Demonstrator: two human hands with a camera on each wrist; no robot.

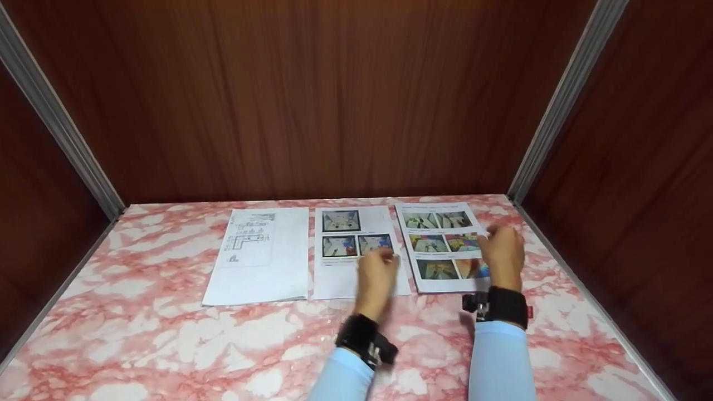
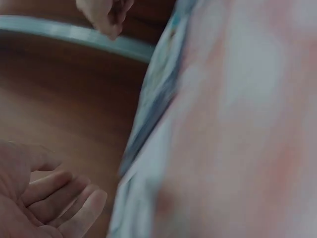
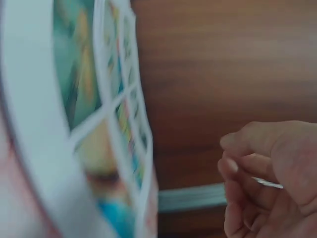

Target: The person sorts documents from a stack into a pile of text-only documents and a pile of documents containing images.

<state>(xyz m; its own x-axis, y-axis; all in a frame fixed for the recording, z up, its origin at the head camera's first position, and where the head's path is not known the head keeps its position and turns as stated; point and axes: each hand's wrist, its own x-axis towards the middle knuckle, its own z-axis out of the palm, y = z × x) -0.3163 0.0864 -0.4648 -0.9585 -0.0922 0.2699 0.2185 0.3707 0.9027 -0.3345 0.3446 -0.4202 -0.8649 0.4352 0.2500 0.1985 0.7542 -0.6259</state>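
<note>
Three stacks of printed paper lie side by side on the table. Over the lower right part of the middle stack (image 1: pixel 340 284), which bears photo prints, hovers my left hand (image 1: pixel 377 278), its fingers loosely bent. The left wrist view shows that hand (image 2: pixel 49 198) with nothing in its grasp. My right hand (image 1: pixel 504 250) is above the right edge of the right stack (image 1: pixel 440 287), printed with several colour photos. In the right wrist view its fingers (image 3: pixel 237 198) are loosely curled, thumb near the index finger, holding nothing. The left stack (image 1: pixel 262 284) carries a line drawing.
The table (image 1: pixel 167 345) has a red and white marbled top. Brown wood-grain panels (image 1: pixel 312 100) stand behind it and at both sides, with metal corner posts (image 1: pixel 568 94). A black band with a small camera (image 1: pixel 501 306) is strapped to each wrist.
</note>
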